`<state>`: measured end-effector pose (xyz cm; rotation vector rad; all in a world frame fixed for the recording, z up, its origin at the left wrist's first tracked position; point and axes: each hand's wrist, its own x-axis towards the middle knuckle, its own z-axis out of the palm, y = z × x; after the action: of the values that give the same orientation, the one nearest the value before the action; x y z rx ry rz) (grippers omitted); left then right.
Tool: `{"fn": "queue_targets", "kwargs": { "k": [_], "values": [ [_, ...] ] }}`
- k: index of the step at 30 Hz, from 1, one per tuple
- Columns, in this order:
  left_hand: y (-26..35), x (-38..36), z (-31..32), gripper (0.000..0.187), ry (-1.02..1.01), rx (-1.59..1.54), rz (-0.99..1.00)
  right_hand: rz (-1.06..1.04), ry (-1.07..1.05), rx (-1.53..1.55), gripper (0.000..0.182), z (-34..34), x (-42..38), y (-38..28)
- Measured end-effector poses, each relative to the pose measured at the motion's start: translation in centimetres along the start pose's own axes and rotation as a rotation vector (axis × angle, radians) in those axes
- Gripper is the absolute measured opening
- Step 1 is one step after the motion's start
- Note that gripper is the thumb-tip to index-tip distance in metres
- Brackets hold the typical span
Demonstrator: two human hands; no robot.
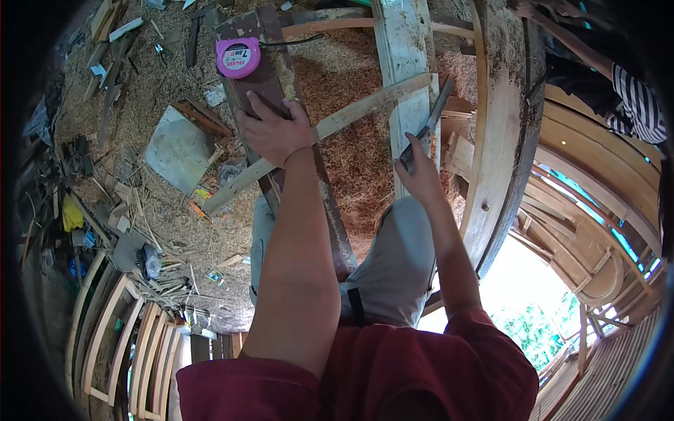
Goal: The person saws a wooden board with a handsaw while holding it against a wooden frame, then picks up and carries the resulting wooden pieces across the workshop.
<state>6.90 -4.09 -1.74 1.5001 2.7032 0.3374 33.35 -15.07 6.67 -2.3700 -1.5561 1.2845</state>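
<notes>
My left hand (pixel 276 131) lies with spread fingers on a dark board (pixel 261 27), beside a narrow wooden strip (pixel 365 107). The strip runs slantwise from the lower left across the dark board to a pale plank (pixel 406 56). In my right hand (pixel 420 172) is the handle of a long, thin metal tool (pixel 441 100), its blade pointing up and away near the strip's far end. I cannot make out whether the blade touches the wood. Near the top of the dark board sits a pink tape measure (pixel 237 58).
Wood shavings (pixel 351 168) cover the ground. Left of the boards lie a pale flat piece (pixel 178 149) and scattered scraps. A thick beam (pixel 497 126) stands to the right. Another person's arm and striped sleeve (pixel 637 102) show at the upper right. Curved wooden frames (pixel 109 337) are at lower left.
</notes>
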Motion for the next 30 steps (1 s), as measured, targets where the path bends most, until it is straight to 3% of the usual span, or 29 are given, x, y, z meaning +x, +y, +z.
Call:
{"fn": "queue_targets", "kwargs": {
  "k": [2,6,13,23,26,29,30],
  "values": [
    [0.1,0.1,-0.1,0.071,0.013,0.011,-0.001,-0.127,-0.026,-0.104,0.075,0.2,1.1,1.5],
    [0.0,0.0,0.1,0.072,-0.001,-0.015,-0.025,-0.044,-0.064,-0.211,0.079,-0.1,1.4,-0.5],
    [0.0,-0.1,0.2,0.075,-0.077,0.004,-0.057,-0.210,0.177,-0.415,0.081,2.0,0.3,1.3],
    [-0.2,0.4,-0.8,0.079,-0.226,-0.053,-0.081,-0.098,0.244,-0.566,0.087,3.3,-1.4,1.3],
    [-1.2,0.0,0.6,0.078,-0.067,-0.134,0.016,-0.087,0.291,-0.654,0.090,3.2,-1.8,1.2],
    [-2.8,-0.8,0.2,0.072,0.126,-0.231,0.378,-0.054,0.306,-0.646,0.093,3.8,-1.2,1.4],
    [-3.8,-1.1,-1.0,0.068,0.059,-0.274,0.547,-0.031,0.299,-0.625,0.094,3.8,-1.4,1.0]
  ]
}}
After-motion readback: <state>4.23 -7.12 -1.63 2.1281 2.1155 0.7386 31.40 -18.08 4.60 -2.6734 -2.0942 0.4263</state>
